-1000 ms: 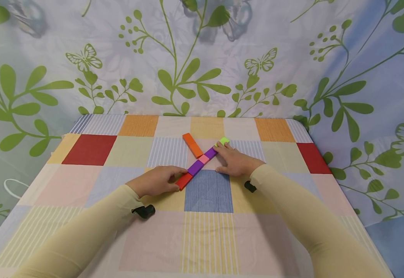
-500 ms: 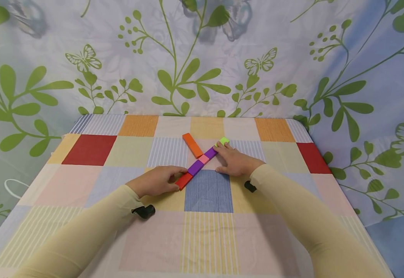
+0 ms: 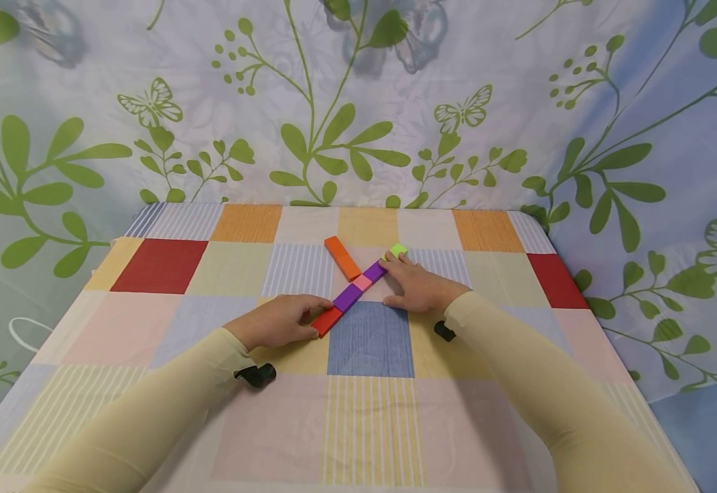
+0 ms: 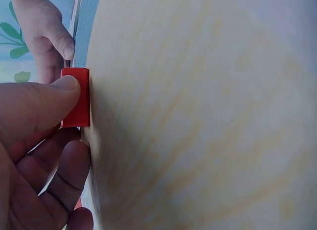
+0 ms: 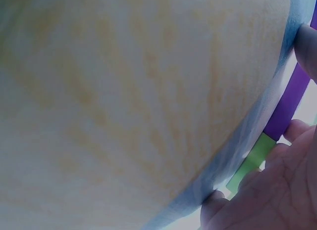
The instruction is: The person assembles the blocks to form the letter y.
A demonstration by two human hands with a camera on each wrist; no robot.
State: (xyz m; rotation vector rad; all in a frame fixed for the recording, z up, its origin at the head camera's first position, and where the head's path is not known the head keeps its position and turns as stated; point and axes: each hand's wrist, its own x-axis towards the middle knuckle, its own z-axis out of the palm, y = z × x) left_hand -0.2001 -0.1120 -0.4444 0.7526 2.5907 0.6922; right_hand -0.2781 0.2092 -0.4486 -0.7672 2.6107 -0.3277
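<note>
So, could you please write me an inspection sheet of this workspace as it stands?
Surface: table under a checked cloth, flat.
Job's things: diagonal row of blocks, end to end: red block, purple block, pink block, second purple block, green block. An orange block lies beside the row.
Clutter: nothing seen.
Hands: left hand pinches the red block; right hand rests flat beside the row's far end, fingertips at the green block.
Cables: nothing seen; black wrist mounts only.
Surroundings: leaf-and-butterfly curtain behind.
</note>
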